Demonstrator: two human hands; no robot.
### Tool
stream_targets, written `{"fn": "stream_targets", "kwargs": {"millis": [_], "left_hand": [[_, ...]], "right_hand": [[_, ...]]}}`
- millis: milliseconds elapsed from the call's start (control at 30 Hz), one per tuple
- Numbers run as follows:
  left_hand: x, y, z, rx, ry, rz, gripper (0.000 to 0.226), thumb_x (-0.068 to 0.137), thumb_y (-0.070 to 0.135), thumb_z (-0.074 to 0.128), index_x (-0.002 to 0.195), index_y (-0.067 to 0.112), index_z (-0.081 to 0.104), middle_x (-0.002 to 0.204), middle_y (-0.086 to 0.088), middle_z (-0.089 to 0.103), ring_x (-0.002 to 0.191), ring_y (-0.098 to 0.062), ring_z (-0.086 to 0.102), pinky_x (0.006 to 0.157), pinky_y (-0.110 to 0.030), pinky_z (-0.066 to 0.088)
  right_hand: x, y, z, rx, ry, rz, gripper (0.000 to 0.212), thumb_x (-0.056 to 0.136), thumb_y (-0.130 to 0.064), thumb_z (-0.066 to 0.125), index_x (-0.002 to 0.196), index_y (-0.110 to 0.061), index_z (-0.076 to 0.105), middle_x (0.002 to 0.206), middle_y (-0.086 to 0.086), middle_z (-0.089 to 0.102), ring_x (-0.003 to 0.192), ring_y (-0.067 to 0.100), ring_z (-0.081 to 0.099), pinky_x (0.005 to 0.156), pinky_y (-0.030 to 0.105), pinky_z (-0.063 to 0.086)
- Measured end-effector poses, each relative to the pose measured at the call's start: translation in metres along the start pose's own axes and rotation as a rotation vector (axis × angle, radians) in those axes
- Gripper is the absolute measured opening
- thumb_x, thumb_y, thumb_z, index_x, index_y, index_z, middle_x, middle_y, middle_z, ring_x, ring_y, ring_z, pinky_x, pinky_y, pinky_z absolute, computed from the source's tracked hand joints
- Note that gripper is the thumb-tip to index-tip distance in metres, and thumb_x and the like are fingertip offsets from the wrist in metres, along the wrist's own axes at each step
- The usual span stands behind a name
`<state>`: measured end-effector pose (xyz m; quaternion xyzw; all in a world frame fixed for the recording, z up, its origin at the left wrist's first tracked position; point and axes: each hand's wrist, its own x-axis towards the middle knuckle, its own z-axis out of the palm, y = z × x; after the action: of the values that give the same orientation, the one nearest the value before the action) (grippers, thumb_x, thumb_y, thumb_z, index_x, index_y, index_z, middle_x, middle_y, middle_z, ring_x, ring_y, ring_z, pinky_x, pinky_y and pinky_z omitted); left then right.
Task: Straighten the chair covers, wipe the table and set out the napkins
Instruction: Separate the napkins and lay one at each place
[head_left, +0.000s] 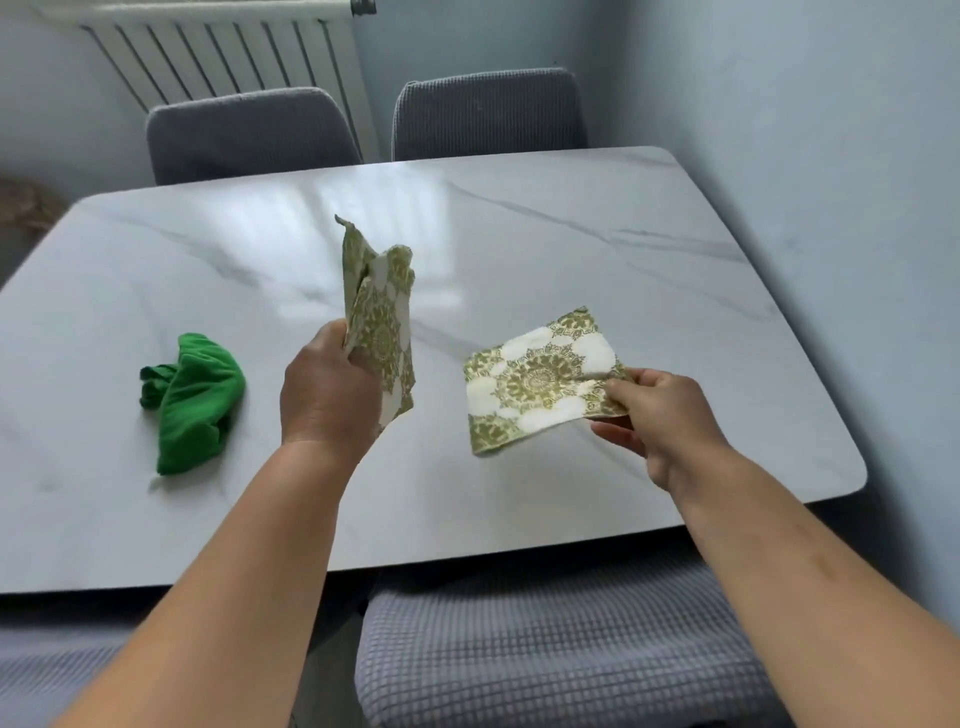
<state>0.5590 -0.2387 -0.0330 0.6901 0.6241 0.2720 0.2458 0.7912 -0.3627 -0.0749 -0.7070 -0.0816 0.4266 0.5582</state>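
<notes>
Napkin-laying looks to be the step in hand; next, the single napkin (540, 379) needs lowering flat and letting go. Past the covered chair seat (545, 649) nearest the person, the right hand (660, 415) pinches it by its edge, just over the table (571, 249). The left hand (327, 384) grips the spare napkins (382, 322) upright, alongside. A bunched green cloth (195, 400) lies left of the left hand; two covered chairs (488, 111) stand beyond both.
</notes>
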Motion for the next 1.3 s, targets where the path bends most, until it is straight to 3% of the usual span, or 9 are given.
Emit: {"fn": "stream_targets", "kwargs": {"millis": [167, 267, 400, 500, 733, 900, 1067, 1300], "left_hand": [[-0.005, 0.008, 0.006, -0.063, -0.011, 0.012, 0.015, 0.089, 0.013, 0.042, 0.084, 0.018, 0.055, 0.073, -0.002, 0.058, 0.074, -0.032, 0.056, 0.062, -0.034, 0.047], [-0.007, 0.005, 0.007, -0.081, -0.012, 0.012, 0.015, 0.087, 0.016, 0.043, 0.086, 0.019, 0.058, 0.076, -0.006, 0.064, 0.074, -0.035, 0.06, 0.065, -0.042, 0.053], [-0.012, 0.005, 0.011, -0.09, -0.019, 0.016, 0.016, 0.087, 0.017, 0.045, 0.088, 0.02, 0.06, 0.077, -0.006, 0.065, 0.076, -0.036, 0.06, 0.067, -0.045, 0.054], [-0.012, 0.006, 0.014, -0.108, -0.034, 0.022, 0.017, 0.087, 0.017, 0.044, 0.088, 0.02, 0.061, 0.078, -0.006, 0.065, 0.077, -0.035, 0.06, 0.069, -0.046, 0.054], [-0.015, 0.012, 0.023, -0.118, -0.06, 0.014, 0.016, 0.088, 0.016, 0.044, 0.088, 0.019, 0.06, 0.075, -0.003, 0.062, 0.074, -0.033, 0.057, 0.067, -0.042, 0.051], [-0.016, 0.013, 0.025, -0.115, -0.065, 0.003, 0.016, 0.088, 0.016, 0.044, 0.088, 0.019, 0.06, 0.078, -0.005, 0.064, 0.078, -0.034, 0.059, 0.068, -0.042, 0.051], [-0.007, 0.017, 0.017, -0.096, -0.008, 0.025, 0.016, 0.087, 0.016, 0.043, 0.086, 0.019, 0.059, 0.078, -0.005, 0.065, 0.077, -0.034, 0.059, 0.068, -0.046, 0.053], [0.002, 0.016, 0.007, -0.079, 0.059, 0.025, 0.017, 0.087, 0.016, 0.041, 0.088, 0.018, 0.059, 0.08, -0.006, 0.065, 0.078, -0.034, 0.06, 0.071, -0.048, 0.053]], "right_hand": [[0.018, 0.043, -0.005, 0.008, 0.039, 0.197, 0.021, 0.093, -0.002, 0.058, 0.114, -0.002, 0.059, 0.099, 0.014, 0.064, 0.071, 0.022, 0.066, 0.053, 0.029, 0.06], [0.026, 0.071, -0.007, 0.002, 0.04, 0.271, 0.022, 0.094, 0.0, 0.057, 0.116, 0.002, 0.057, 0.092, 0.013, 0.063, 0.067, 0.021, 0.063, 0.041, 0.024, 0.054], [0.035, 0.096, -0.015, 0.004, 0.075, 0.302, 0.036, 0.094, -0.002, 0.058, 0.129, 0.002, 0.053, 0.108, 0.016, 0.06, 0.069, 0.02, 0.059, 0.038, 0.021, 0.05], [0.038, 0.096, -0.017, -0.008, 0.058, 0.268, 0.032, 0.094, -0.003, 0.057, 0.126, 0.002, 0.055, 0.098, 0.01, 0.058, 0.07, 0.018, 0.058, 0.04, 0.022, 0.052], [0.04, 0.095, -0.019, -0.009, 0.04, 0.218, 0.027, 0.095, -0.004, 0.056, 0.122, 0.0, 0.058, 0.108, 0.014, 0.06, 0.08, 0.02, 0.059, 0.042, 0.022, 0.053], [0.029, 0.081, -0.008, 0.12, 0.029, 0.223, 0.018, 0.092, -0.001, 0.059, 0.11, -0.002, 0.061, 0.096, 0.013, 0.064, 0.072, 0.018, 0.061, 0.045, 0.024, 0.055], [0.013, 0.031, 0.022, 0.213, -0.113, 0.124, 0.015, 0.092, -0.002, 0.059, 0.106, -0.004, 0.063, 0.089, 0.01, 0.069, 0.071, 0.017, 0.067, 0.055, 0.026, 0.059], [0.0, -0.009, 0.05, 0.343, -0.334, 0.021, 0.01, 0.094, -0.007, 0.059, 0.101, -0.009, 0.066, 0.083, 0.005, 0.07, 0.07, 0.014, 0.067, 0.056, 0.023, 0.055]]}}
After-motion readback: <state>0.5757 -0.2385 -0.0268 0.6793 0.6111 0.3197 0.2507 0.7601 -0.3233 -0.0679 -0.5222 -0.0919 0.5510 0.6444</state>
